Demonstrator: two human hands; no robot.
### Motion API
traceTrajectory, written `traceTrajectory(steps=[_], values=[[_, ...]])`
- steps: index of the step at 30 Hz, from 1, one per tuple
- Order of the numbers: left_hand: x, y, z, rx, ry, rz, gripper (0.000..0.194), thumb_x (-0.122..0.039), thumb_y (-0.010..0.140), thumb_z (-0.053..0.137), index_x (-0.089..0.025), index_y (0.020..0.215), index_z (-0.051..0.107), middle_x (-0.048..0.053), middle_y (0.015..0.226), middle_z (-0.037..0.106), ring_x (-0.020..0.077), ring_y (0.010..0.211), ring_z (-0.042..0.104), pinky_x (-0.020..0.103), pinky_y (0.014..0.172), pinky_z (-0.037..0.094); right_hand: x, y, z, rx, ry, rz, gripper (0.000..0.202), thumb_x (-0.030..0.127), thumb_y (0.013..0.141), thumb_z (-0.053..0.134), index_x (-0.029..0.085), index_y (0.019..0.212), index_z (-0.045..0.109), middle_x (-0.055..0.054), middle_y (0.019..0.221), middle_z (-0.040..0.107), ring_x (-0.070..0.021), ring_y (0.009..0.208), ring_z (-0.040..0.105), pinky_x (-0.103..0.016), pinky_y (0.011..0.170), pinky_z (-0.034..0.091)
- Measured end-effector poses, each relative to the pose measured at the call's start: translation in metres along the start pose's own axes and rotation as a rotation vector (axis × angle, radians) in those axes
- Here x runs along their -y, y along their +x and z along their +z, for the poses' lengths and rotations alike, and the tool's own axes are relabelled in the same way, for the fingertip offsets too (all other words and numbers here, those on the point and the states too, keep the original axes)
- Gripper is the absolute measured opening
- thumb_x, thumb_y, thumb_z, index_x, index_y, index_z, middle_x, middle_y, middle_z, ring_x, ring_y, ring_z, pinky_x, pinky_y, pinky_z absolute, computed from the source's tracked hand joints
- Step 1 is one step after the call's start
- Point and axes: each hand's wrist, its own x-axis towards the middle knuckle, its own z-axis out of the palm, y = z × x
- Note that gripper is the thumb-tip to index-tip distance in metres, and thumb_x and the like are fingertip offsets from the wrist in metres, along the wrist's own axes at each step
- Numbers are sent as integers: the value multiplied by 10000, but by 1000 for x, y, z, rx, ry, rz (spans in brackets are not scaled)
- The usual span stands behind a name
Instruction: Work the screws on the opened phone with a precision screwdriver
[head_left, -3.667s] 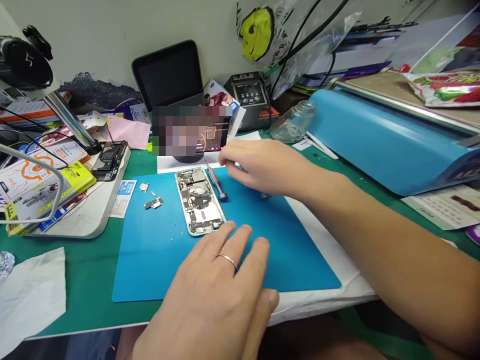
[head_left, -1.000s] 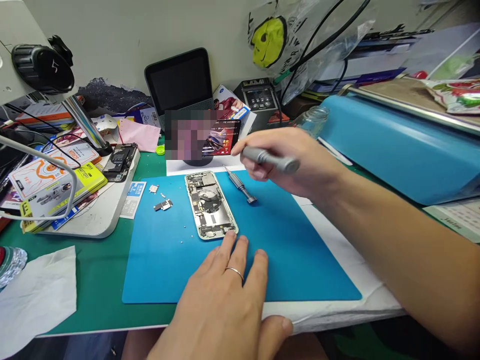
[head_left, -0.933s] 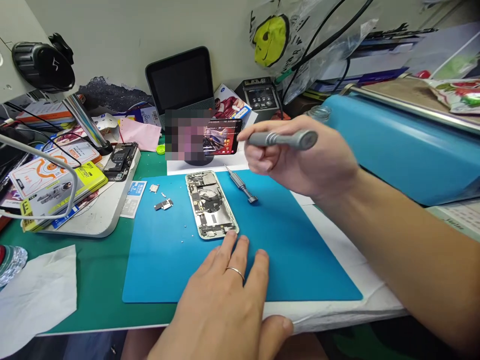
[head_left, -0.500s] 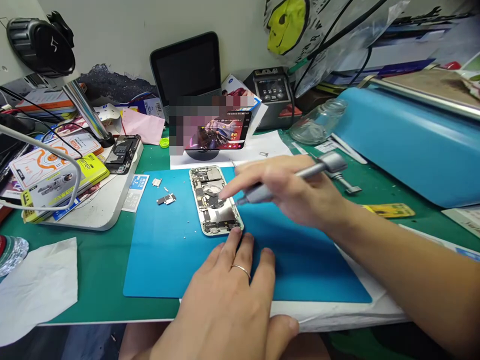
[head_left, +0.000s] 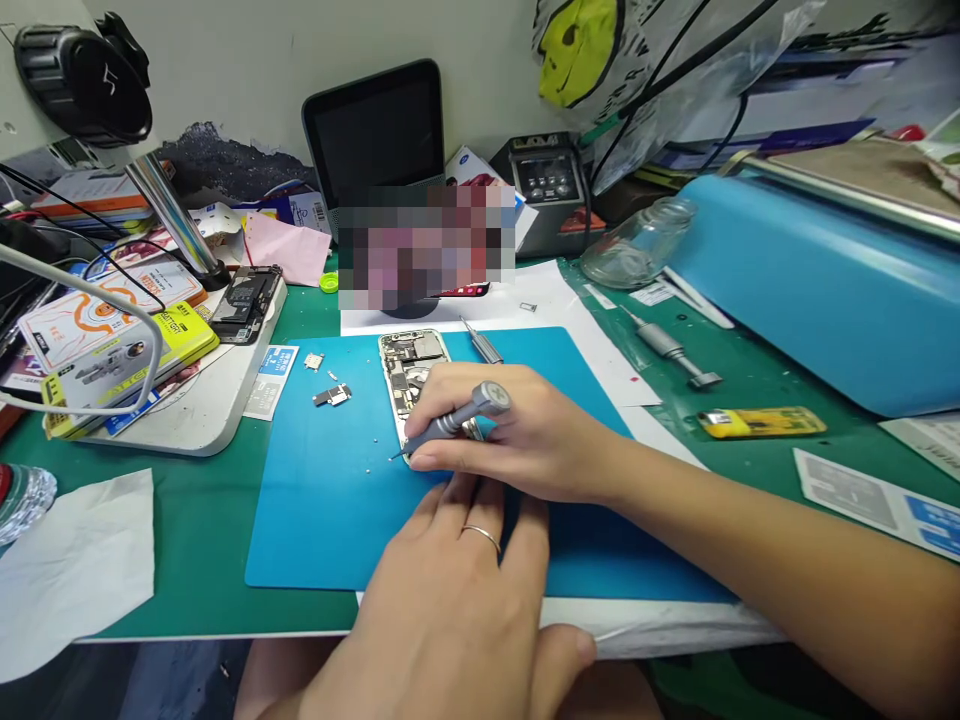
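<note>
Grey screwdriver (head_left: 448, 424) pinched between the fingers of your right hand (head_left: 529, 430), over the opened phone (head_left: 407, 380).
Your left hand (head_left: 457, 590) lies with fingers outstretched, tips hidden; the phone, on the blue mat (head_left: 322, 530), should be light, stiff, fragile inside: hold its frame edges.

The screwdriver (head_left: 442, 425) in the right hand (head_left: 525, 430) looks like satin grey metal; the opened phone (head_left: 415, 350) shows shiny metal plates. Beneath lies a smooth, matt blue mat (head_left: 322, 540). From the mat's centre, a polished metal pole (head_left: 163, 205) stands toward ten o'clock, a glossy black screen (head_left: 379, 130) toward eleven, a clear glass jar (head_left: 637, 248) between one and two, and creased, matt white paper (head_left: 82, 560) near nine.
</note>
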Motion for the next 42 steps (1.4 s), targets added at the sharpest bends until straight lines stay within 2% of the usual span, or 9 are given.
traceTrajectory(steps=[7, 11, 15, 17, 19, 22, 27, 33, 42], values=[[1, -3, -11, -4, -62, 24, 491, -463, 1038, 617, -151, 1414, 570, 146, 1448, 631, 336, 1341, 590, 499, 1112, 524, -2, 0, 2, 13, -27, -8, 165, 360, 976, 716, 202, 927, 713, -28, 849, 725, -159, 784, 662, -293, 745, 533], [3, -10, -28, -49, -164, 32, 221, -348, 1059, 607, -226, 1239, 652, 21, 1119, 731, 232, 1003, 695, 366, 848, 568, -2, 1, 1, -92, -6, 38, 224, 415, 983, 704, 201, 917, 724, -30, 844, 731, -154, 778, 663, -282, 728, 520], [10, -13, -40, -406, -231, -137, 190, -247, 1081, 526, -228, 945, 659, -15, 872, 677, 166, 793, 630, 299, 703, 460, -5, 4, 1, -298, 177, 58, 414, 570, 990, 636, 187, 850, 707, -25, 793, 723, -125, 680, 634, -259, 619, 481], [16, -10, -41, -589, -259, -290, 218, -245, 1076, 529, -227, 890, 642, -22, 820, 648, 148, 736, 588, 284, 683, 434, -7, 5, 1, -411, 272, 77, 440, 603, 964, 657, 188, 821, 680, 1, 729, 680, -106, 605, 581, -253, 571, 446], [20, -5, -40, -664, -251, -377, 193, -247, 1074, 530, -224, 928, 655, -18, 809, 618, 149, 708, 546, 279, 650, 415, -8, 5, 1, -526, 328, 79, 431, 603, 939, 694, 195, 809, 651, 29, 679, 622, -95, 568, 532, -255, 564, 429], [25, 2, -34, -657, -223, -407, 90, -246, 1041, 594, -214, 1052, 677, 5, 913, 618, 158, 736, 538, 270, 603, 399, -9, 6, 1, -649, 375, 70, 427, 594, 915, 733, 208, 794, 597, 53, 651, 546, -87, 561, 493, -256, 566, 412], [32, 8, -23, -619, -200, -367, 180, -237, 1018, 652, -230, 1195, 679, 25, 1079, 674, 184, 869, 618, 275, 637, 426, -9, 6, 5, -722, 412, 39, 388, 533, 878, 804, 240, 861, 550, 73, 694, 489, -61, 502, 418, -232, 462, 335], [37, 8, -17, -624, -201, -287, 125, -214, 1016, 681, -238, 1136, 705, 6, 1061, 720, 192, 925, 656, 281, 692, 455, -6, 3, 10, -768, 323, -73, 264, 438, 921, 781, 283, 974, 574, 81, 649, 474, -68, 452, 379, -232, 408, 318], [38, 8, -16, -658, -206, -209, 90, -148, 1024, 658, -216, 1026, 716, -7, 965, 738, 179, 867, 663, 283, 744, 455, -5, 3, 10, -771, 271, -117, 215, 436, 948, 749, 297, 994, 592, 76, 651, 491, -73, 446, 368, -249, 388, 293]])
